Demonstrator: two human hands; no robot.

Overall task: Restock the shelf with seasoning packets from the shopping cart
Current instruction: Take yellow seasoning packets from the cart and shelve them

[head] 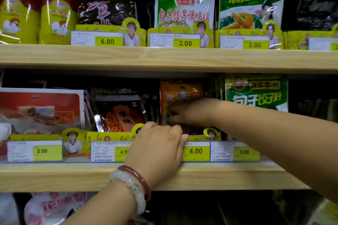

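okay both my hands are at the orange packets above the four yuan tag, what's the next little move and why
Probably ease the orange packet down behind the yellow tray front: your right hand is on its face, your left hand at the tray edge, and it stands taller than the neighbouring dark packets.

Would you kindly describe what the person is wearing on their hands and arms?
Both forearms are bare, with no sleeves showing. The left wrist carries two bracelets: a dark red bangle and a string of pale, milky round beads. The right hand and left hand show no rings or gloves.
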